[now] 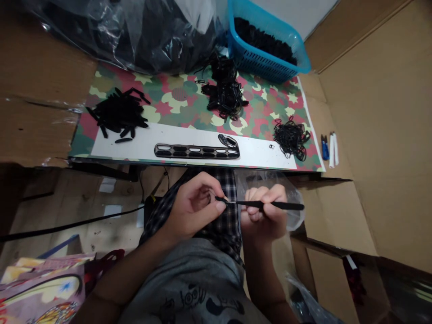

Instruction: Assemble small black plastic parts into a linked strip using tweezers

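"Over the lap (228, 227), what does the left hand (189, 212) have?"
"It pinches a small black piece (219, 199) between thumb and finger."
"And the right hand (265, 211)?"
"It is closed round a thin black tool (288, 205), with the tip at the piece, just in front of the table (168, 108)"
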Available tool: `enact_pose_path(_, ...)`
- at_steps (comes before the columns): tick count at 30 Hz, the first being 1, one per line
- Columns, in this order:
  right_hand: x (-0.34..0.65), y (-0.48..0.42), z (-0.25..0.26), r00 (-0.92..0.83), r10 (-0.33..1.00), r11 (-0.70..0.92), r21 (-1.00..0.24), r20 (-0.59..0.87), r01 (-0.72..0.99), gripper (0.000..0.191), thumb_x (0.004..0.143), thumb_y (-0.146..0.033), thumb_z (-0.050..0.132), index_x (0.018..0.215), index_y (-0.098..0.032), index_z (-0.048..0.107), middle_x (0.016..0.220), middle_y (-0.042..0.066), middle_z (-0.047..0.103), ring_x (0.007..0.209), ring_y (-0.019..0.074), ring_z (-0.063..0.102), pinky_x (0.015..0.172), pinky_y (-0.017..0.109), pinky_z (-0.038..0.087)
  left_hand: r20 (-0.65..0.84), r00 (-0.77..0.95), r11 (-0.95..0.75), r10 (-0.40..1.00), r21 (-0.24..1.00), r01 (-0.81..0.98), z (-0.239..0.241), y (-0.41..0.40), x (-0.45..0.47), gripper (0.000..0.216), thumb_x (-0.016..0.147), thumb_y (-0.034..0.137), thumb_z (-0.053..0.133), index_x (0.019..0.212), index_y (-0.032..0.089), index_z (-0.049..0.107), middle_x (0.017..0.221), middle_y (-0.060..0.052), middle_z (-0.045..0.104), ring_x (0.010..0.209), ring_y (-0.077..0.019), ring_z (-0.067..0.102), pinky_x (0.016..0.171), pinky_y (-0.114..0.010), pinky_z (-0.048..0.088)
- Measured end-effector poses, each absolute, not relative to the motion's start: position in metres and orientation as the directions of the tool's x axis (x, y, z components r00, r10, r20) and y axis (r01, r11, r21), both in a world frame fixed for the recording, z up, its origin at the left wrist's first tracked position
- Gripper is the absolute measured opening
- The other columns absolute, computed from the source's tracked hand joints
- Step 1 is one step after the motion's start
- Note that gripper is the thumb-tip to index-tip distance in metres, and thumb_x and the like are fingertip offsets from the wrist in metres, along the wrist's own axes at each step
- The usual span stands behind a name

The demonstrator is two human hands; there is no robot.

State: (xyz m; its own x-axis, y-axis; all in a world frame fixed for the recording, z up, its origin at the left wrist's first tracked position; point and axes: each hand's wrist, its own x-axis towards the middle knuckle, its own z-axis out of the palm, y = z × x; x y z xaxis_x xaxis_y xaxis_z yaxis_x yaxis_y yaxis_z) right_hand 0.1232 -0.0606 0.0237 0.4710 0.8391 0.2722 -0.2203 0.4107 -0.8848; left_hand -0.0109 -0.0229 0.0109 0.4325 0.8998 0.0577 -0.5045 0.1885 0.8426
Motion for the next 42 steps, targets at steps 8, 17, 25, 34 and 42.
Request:
enact_pose_path(8,0.123,-0.048,0.015,0.331,0.943,0.194,-0.862,0.033,-0.468,0.018,0.069,-0.026,0.059,0.061,-0.024,0.044,0.038,-0.011,0.032,0.033,0.0102,0.015,0.035,0.020,0.022,-0.068,0.618,0.503,0.783,0.655,-0.565,0.007,-0.021,-0.009,0.024,0.074,0.029,0.080,0.077,0.018,0.059,0.065,0.002,0.050,0.059,-0.0096,0.039,0.055,-0.021,0.030)
enact_pose_path(17,0.123,-0.045,0.010,0.194,0.980,0.160,-0.762,0.045,-0.627,0.019,0.072,-0.023,0.057,0.062,-0.023,0.041,0.039,-0.011,0.030,0.033,0.0087,0.013,0.033,0.017,0.021,-0.011,0.670,0.572,0.742,0.530,-0.626,0.013,-0.021,-0.004,0.016,0.077,0.022,0.077,0.077,0.016,0.063,0.069,0.001,0.056,0.066,-0.0103,0.050,0.064,-0.020,0.040)
enact_pose_path(25,0.123,-0.047,0.005,0.107,0.991,0.134,-0.695,0.083,-0.706,0.015,0.076,-0.023,0.060,0.066,-0.024,0.049,0.041,-0.011,0.031,0.035,0.0108,0.017,0.035,0.019,0.027,-0.009,0.697,0.596,0.717,0.526,-0.607,0.009,-0.024,-0.002,0.019,0.078,0.024,0.077,0.078,0.016,0.060,0.072,0.000,0.057,0.071,-0.0118,0.053,0.066,-0.021,0.041)
enact_pose_path(34,0.134,-0.045,0.013,0.190,0.979,0.177,-0.748,0.069,-0.640,0.024,0.071,-0.021,0.061,0.061,-0.022,0.040,0.038,-0.012,0.027,0.031,0.0077,0.012,0.034,0.017,0.021,0.137,0.542,0.233,0.830,0.796,-0.558,0.009,-0.024,-0.003,0.018,0.079,0.020,0.076,0.080,0.017,0.059,0.069,0.002,0.051,0.059,-0.0078,0.046,0.055,-0.017,0.038)
enact_pose_path(42,0.181,-0.039,0.006,0.702,0.545,0.470,-0.860,0.459,0.197,0.008,0.073,-0.021,0.060,0.070,-0.024,0.053,0.054,-0.008,0.047,0.041,0.0107,0.039,0.043,0.022,0.030,0.195,0.395,0.001,0.898,0.897,-0.443,0.010,-0.017,-0.007,0.010,0.082,0.017,0.069,0.081,0.018,0.059,0.073,0.000,0.058,0.063,-0.0098,0.053,0.058,-0.019,0.044)
